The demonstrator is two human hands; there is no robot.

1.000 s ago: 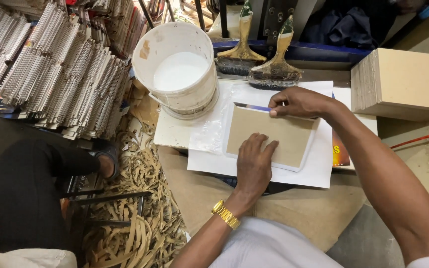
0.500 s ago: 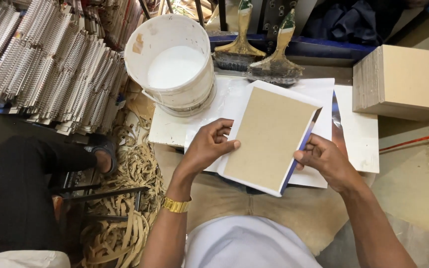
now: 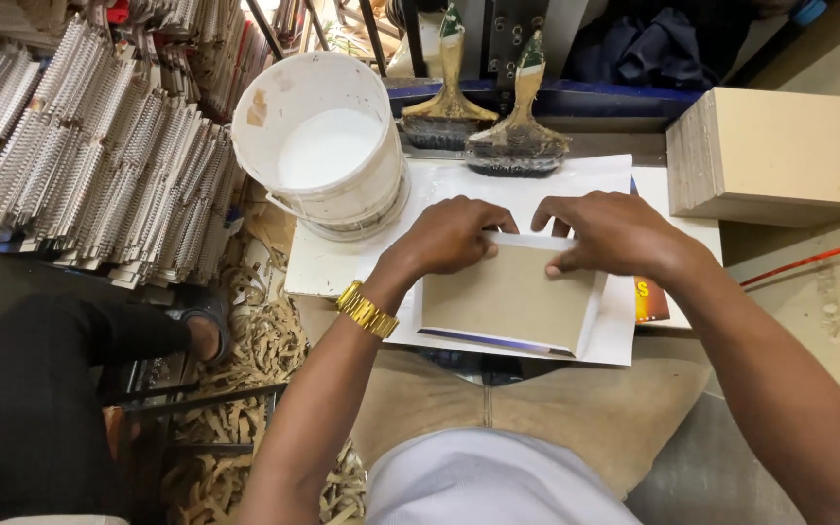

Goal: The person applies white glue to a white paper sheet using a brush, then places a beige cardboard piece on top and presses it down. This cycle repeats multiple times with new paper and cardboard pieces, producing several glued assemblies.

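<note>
A brown cardboard panel point(image 3: 512, 297) lies flat on a white paper sheet point(image 3: 614, 335) over my lap, with white paper edges folded up around it. My left hand point(image 3: 449, 235), with a gold watch on its wrist, presses on the panel's far left edge. My right hand point(image 3: 610, 233) presses the far right edge, fingers curled over the white fold. The two hands sit side by side, almost touching.
A white bucket of white glue point(image 3: 328, 146) stands at the back left. Two glue brushes point(image 3: 517, 136) rest behind the sheet. A stack of brown boards point(image 3: 780, 156) sits at the right. Spiral-bound pads point(image 3: 80, 165) pile up on the left, paper scraps point(image 3: 245, 340) below them.
The panel was held tilted up in both hands half a second ago; now it lies flat on the sheet and both hands press along its far edge.
</note>
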